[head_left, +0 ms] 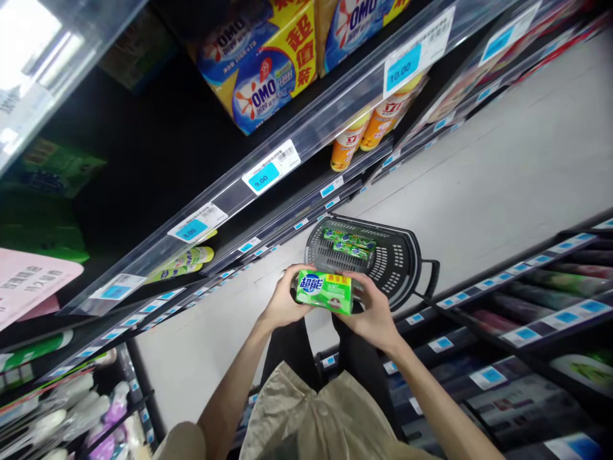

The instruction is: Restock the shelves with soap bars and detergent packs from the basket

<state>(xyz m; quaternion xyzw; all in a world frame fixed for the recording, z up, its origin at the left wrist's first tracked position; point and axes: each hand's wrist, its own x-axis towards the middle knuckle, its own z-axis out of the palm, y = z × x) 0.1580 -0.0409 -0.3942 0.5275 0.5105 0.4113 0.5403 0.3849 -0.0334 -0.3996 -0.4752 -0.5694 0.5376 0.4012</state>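
Fingers (306, 271) of the left hand (282, 303) and right hand (371, 313) are curled tight on both ends of the green soap pack (325, 291), which should be kept level and lowered gently into the black basket (397, 262) at 12 o'clock.

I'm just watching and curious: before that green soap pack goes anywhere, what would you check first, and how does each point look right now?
1. Left hand grips green soap pack: ok.
2. Right hand grips its other end: ok.
3. Pack held level, label up: ok.
4. Black basket on the floor has room: ok; only some green packs lie inside.
5. Path from pack to basket free: ok.
6. Pack wrapper undamaged: cannot tell.
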